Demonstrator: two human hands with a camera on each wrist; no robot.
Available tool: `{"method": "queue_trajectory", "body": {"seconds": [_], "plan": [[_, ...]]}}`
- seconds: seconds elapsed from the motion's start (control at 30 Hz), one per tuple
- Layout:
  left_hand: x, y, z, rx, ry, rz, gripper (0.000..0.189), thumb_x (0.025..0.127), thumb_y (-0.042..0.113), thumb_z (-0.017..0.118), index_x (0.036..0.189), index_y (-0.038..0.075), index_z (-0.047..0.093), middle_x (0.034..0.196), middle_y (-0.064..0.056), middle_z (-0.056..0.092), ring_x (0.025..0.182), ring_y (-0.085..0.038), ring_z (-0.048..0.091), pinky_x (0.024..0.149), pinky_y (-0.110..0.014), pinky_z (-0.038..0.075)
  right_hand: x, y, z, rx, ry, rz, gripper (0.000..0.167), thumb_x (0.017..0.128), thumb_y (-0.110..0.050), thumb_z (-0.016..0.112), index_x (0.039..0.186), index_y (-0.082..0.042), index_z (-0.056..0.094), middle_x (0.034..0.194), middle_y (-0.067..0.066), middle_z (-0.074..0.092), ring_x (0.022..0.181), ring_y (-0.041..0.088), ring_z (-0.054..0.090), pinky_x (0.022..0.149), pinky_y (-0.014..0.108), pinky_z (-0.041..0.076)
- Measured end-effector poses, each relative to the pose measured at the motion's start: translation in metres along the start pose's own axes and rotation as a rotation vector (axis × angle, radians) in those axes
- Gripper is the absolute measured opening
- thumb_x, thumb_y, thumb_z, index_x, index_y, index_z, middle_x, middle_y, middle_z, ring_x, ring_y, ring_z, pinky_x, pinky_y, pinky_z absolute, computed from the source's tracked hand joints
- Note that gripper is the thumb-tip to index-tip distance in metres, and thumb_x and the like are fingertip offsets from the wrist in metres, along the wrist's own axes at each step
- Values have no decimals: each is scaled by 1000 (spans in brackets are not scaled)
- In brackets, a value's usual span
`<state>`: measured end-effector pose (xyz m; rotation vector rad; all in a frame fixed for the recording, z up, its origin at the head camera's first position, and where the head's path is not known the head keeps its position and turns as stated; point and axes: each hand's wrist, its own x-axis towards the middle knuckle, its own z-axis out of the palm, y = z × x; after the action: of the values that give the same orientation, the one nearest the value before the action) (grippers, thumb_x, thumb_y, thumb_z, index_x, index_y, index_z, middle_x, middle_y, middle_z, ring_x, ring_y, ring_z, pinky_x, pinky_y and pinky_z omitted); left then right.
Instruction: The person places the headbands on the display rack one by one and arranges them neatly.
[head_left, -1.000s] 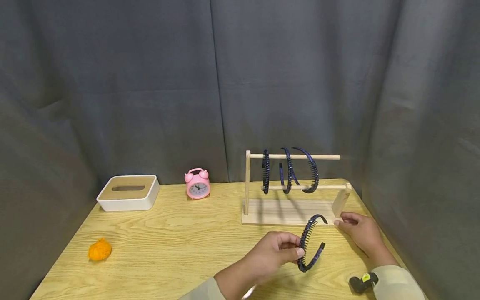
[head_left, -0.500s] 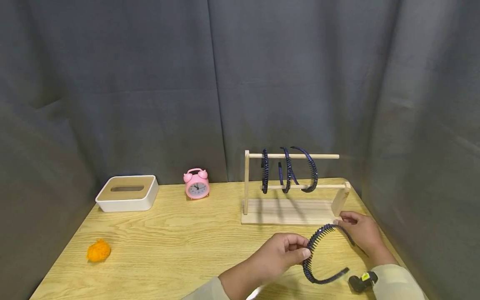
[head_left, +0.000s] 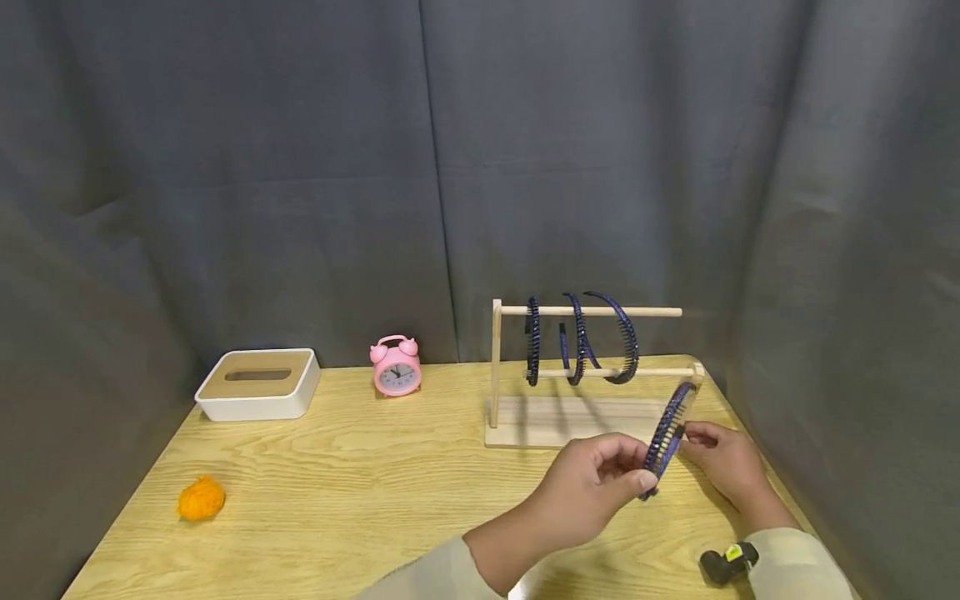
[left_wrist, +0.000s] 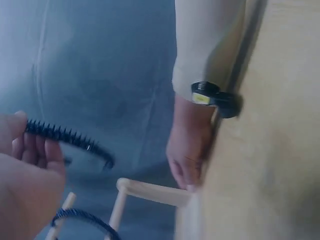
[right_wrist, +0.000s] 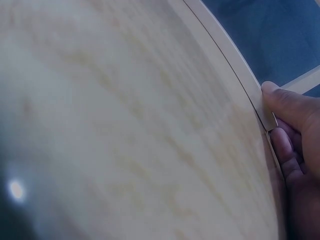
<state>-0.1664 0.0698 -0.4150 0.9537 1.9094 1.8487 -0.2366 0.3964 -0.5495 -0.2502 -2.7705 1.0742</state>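
My left hand [head_left: 588,492] pinches a dark blue toothed headband [head_left: 663,437] between thumb and fingers. It is raised in front of the right end of a wooden rack [head_left: 517,435], its far tip near the lower rod's post. Three similar headbands hang on the rack's two rods: a left one [head_left: 533,342], a middle one [head_left: 580,346] and a right one [head_left: 628,346]. My right hand [head_left: 727,467] grips the right front corner of the rack's base; in the right wrist view the thumb [right_wrist: 287,102] lies on top of the board and the fingers curl at its end.
A pink alarm clock [head_left: 397,375] stands at the back of the table [head_left: 337,500]. Left of it sits a white tissue box [head_left: 258,408] with a wooden lid. An orange fluffy ball [head_left: 201,498] lies at the left. Grey curtains [head_left: 300,208] enclose the table.
My left hand has moved right and forward with the headband, nearer the rack's right end. The headband has turned and now shows almost edge-on. The right hand has stayed at the base.
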Motion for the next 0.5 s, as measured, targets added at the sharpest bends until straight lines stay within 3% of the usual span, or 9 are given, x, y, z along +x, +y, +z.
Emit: {"method": "queue_trajectory", "body": {"seconds": [0.13, 0.23, 0.5], "plan": [[19, 16, 12, 116, 124, 89, 24, 110, 23, 69, 125, 5, 73, 113, -1, 75, 100, 7, 64, 98, -19, 57, 0, 0, -2, -4, 1, 3, 50, 102, -39, 80, 134, -2, 75, 122, 18, 78, 110, 27, 71, 86, 33, 55], [32, 24, 17, 131, 206, 115, 25, 109, 24, 70, 126, 5, 73, 114, 1, 75, 101, 7, 63, 99, -19, 56, 0, 1, -2, -5, 0, 7, 52, 101, -43, 80, 135, -3, 75, 123, 17, 78, 111, 25, 69, 87, 33, 54], [62, 37, 22, -69, 351, 70, 23, 107, 20, 73, 123, 3, 74, 108, 3, 74, 96, 4, 63, 94, -17, 55, 0, 4, 0, -1, 10, -2, 55, 100, -47, 81, 134, -4, 75, 122, 16, 78, 109, 25, 69, 87, 36, 54]]}}
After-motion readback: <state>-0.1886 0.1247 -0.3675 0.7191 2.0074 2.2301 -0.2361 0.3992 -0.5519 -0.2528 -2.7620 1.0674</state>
